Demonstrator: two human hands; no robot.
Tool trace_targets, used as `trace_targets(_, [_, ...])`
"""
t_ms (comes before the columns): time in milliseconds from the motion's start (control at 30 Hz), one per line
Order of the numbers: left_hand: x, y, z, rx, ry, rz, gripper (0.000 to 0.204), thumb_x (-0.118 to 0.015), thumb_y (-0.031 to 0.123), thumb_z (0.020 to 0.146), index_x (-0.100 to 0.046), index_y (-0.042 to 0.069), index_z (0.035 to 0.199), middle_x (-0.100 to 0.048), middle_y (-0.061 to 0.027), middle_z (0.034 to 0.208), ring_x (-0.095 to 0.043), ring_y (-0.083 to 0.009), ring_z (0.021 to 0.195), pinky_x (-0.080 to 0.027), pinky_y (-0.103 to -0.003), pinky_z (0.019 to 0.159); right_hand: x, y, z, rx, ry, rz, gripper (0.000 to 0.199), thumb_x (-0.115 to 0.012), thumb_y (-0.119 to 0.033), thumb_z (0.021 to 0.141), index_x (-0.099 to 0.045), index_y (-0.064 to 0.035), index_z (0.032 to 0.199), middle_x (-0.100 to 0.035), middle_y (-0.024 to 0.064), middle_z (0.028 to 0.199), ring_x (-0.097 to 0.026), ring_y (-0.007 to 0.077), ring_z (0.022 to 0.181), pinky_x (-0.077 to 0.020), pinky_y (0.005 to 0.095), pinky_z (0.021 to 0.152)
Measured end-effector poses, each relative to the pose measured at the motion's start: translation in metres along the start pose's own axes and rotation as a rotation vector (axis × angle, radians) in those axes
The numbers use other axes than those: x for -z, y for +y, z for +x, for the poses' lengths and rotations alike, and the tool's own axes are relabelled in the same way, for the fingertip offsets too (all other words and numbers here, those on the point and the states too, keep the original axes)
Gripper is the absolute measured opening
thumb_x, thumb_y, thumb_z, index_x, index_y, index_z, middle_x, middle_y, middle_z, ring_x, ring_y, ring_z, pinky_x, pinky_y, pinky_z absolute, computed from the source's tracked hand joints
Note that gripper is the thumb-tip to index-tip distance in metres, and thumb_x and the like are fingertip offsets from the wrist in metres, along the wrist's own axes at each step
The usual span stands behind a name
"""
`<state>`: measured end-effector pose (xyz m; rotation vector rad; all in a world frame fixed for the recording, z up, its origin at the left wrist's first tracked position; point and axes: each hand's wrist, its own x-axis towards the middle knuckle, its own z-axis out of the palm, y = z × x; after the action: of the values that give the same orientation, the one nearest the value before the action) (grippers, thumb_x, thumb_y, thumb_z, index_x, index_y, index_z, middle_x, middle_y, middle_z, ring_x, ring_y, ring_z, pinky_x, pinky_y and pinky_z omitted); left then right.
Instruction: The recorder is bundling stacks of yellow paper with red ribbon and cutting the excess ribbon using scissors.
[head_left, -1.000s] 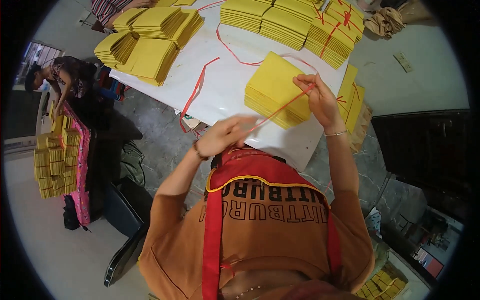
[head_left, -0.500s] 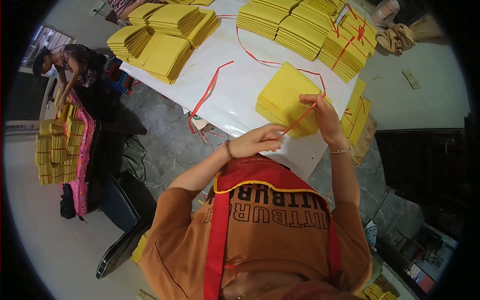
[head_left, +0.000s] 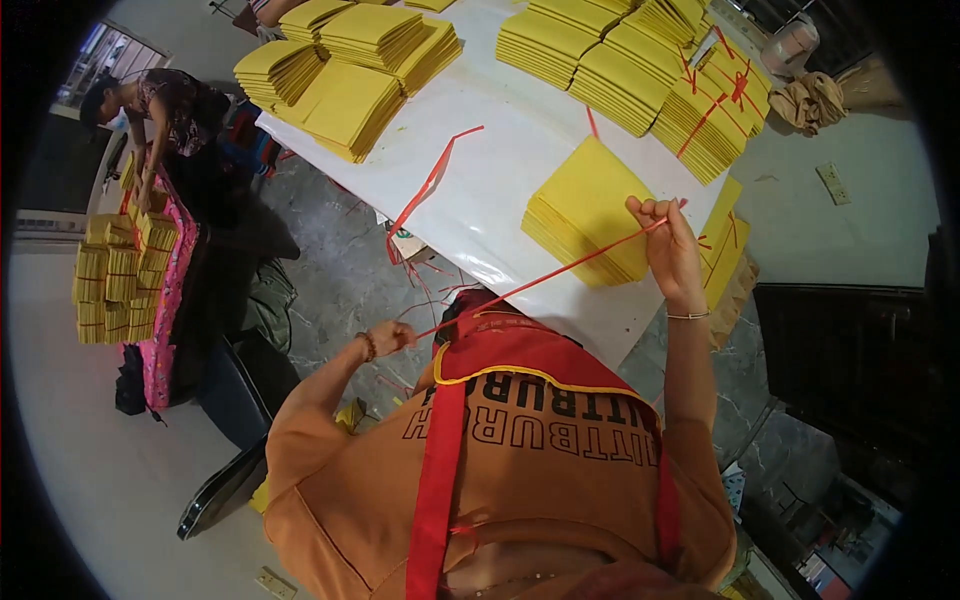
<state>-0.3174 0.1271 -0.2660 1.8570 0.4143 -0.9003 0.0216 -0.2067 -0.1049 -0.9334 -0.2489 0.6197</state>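
A length of red plastic ribbon (head_left: 560,267) runs straight and slanted between my two hands. My right hand (head_left: 668,235) pinches its upper end, above the right side of a stack of yellow envelope-like sheets (head_left: 585,195). Down by my left hip, off the table's near edge, my left hand (head_left: 392,336) is closed round the other end. The stack lies on the white table without any ribbon round it. Another red ribbon (head_left: 430,180) lies loose to the left and hangs over the table edge.
Several yellow stacks (head_left: 350,105) stand at the far left of the white table (head_left: 490,190). More stacks (head_left: 620,75) fill the far right, some tied with red ribbon. A black chair (head_left: 245,395) stands left. Another person (head_left: 165,115) bends over yellow bundles (head_left: 120,280).
My left hand has moved down and left, away from the stack, and the ribbon is drawn out long between my hands. My right hand has shifted slightly right.
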Motion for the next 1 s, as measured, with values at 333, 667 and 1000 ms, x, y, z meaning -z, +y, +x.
trace_targets(333, [-0.005,0.164,0.050,-0.427,-0.160,-0.357,0.051,-0.056,0.019,0.085,-0.036,0.011,0.131,-0.054,-0.0080,0.101,-0.052,-0.0149,0.093,-0.042,-0.027,0.082,-0.009,-0.001,0.002,-0.023,0.079,-0.092,0.038,-0.035,-0.031,0.094,-0.050,0.0022,0.103,-0.056,0.0107,0.096,-0.049,0.0228,0.108,-0.0282,0.0330,0.099])
trace_targets(667, [-0.014,0.266,0.031,-0.582,-0.110,-0.311,0.027,-0.046,0.023,0.091,-0.054,0.002,0.105,-0.048,0.0008,0.070,-0.044,-0.0050,0.061,-0.038,-0.019,0.056,-0.010,-0.028,0.018,-0.167,0.065,-0.237,0.049,-0.033,-0.041,0.093,-0.041,-0.0025,0.123,-0.048,0.0121,0.110,-0.054,0.0215,0.100,-0.0420,0.0305,0.087])
trace_targets(1000, [-0.018,0.295,0.056,-0.602,0.167,-0.532,0.038,-0.039,0.035,0.093,-0.056,0.002,0.089,-0.038,0.0040,0.053,-0.032,-0.0032,0.048,-0.026,-0.018,0.045,-0.003,-0.053,0.061,-0.426,0.079,-0.602,0.049,-0.036,-0.048,0.090,-0.043,-0.0162,0.126,-0.054,0.0056,0.107,-0.058,0.0075,0.059,-0.0475,0.0177,0.047])
